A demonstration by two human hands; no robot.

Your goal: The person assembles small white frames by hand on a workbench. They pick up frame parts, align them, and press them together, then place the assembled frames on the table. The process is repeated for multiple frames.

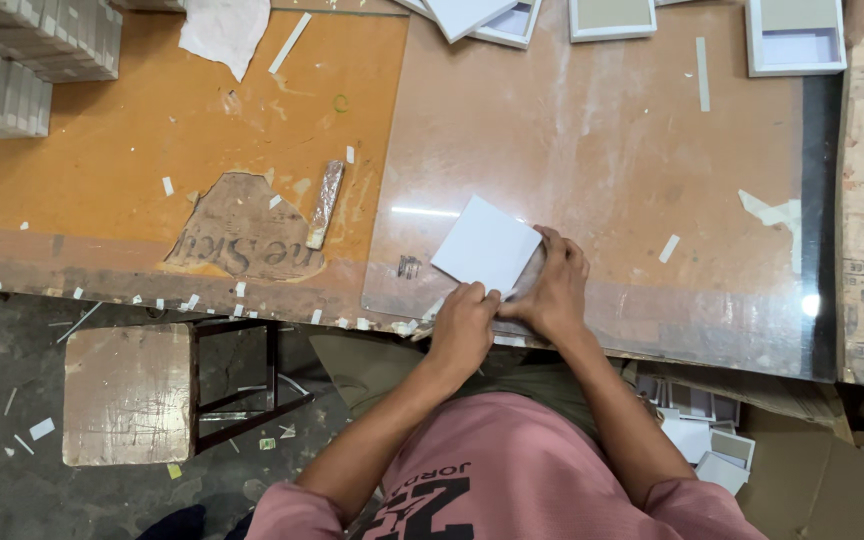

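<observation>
White square card box lid (486, 245), flat and tilted like a diamond, lies on the clear glass sheet (602, 150) near the front edge of the workbench, held from its near corner by both hands. Left hand (464, 330) is curled, its fingertips pinched on the lid's lower edge, seemingly pressing a fold or a strip down there. Right hand (554, 285) is cupped against the lid's right side, fingers closed round the edge and thumb on top, which steadies the piece so it cannot slide on the smooth glass. Whether anything small sits between the two hands I cannot tell; they hide that corner.

Just left of the glass, on the orange board top (152, 150), rests a short glue-crusted stick (324, 204) beside a torn patch of the surface. White paper scraps (167, 186) dot the board and the floor. Further out, stacked grey-white blanks (12, 60) fill the far left corner, and open white shallow trays (797, 38) line the far edge, within arm's reach. A worn wooden stool (127, 392) stands below the bench.
</observation>
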